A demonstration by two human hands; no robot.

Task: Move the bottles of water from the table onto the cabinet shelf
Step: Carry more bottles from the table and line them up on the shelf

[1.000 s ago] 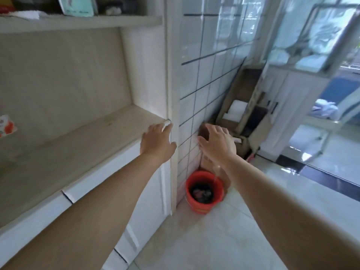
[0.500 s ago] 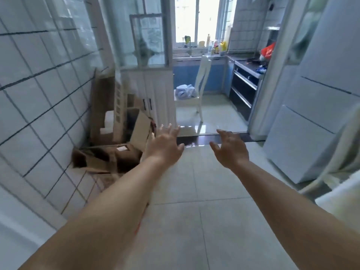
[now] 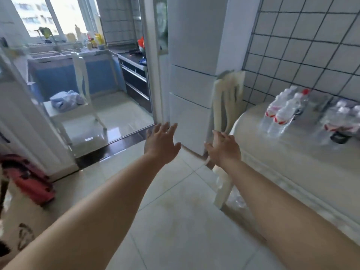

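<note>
Several clear water bottles with red-and-white labels (image 3: 282,112) stand on the white table (image 3: 292,162) at the right, against the tiled wall. More wrapped bottles (image 3: 342,119) sit further right on it. My left hand (image 3: 161,143) and my right hand (image 3: 224,147) are stretched out in mid-air, fingers spread and holding nothing. The right hand hovers just left of the table's rounded end, well short of the bottles. The cabinet shelf is out of view.
A white plastic chair (image 3: 226,117) stands between the table's end and a tall white fridge (image 3: 192,75). A doorway on the left leads to a kitchen with another white chair (image 3: 78,106). A red bag (image 3: 27,178) lies on the floor at the left.
The view has swung right, from the wooden cabinet shelf past the cardboard boxes and kitchen doorway to the table with the bottles. Both hands stay raised, spread and empty.
</note>
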